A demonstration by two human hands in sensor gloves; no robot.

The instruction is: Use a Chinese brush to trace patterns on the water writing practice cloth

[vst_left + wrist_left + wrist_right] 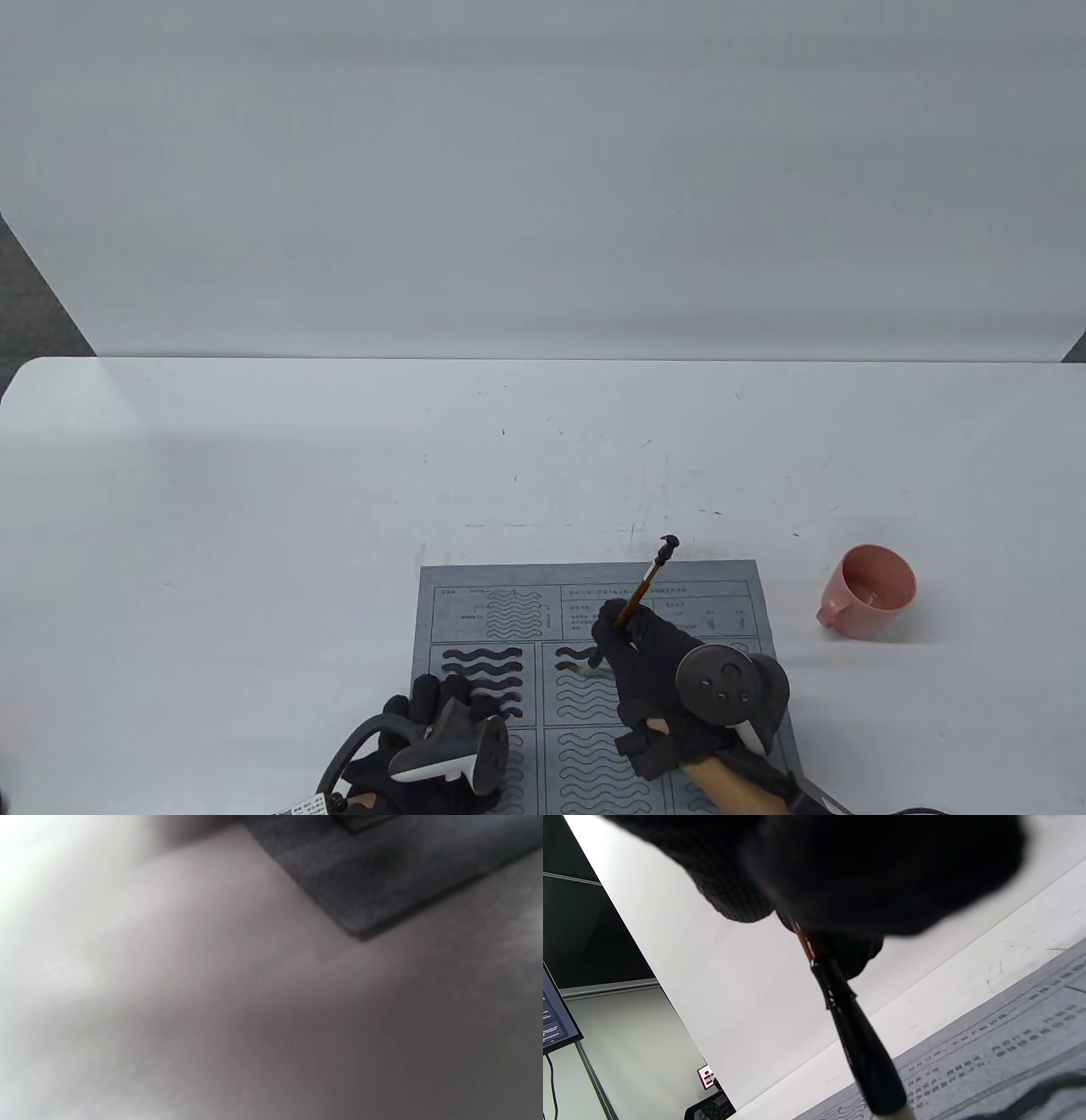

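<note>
The grey practice cloth (501, 594) with printed wave patterns lies at the table's front edge. Its left panel has several waves traced dark; the middle panel has one dark wave at its top. My right hand (649, 662) grips the brown Chinese brush (646, 581), tilted, with its pale tip on the middle panel's second wave. In the right wrist view the brush (852, 1027) comes down from my gloved fingers (840, 870) over the cloth (1009, 1052). My left hand (441, 722) rests on the cloth's lower left part. The left wrist view shows only a cloth corner (382, 878), blurred.
A pink mug (870, 592) stands on the white table (254, 509) to the right of the cloth, its handle toward the cloth. A white backdrop rises behind the table. A monitor edge (555, 1018) shows in the right wrist view.
</note>
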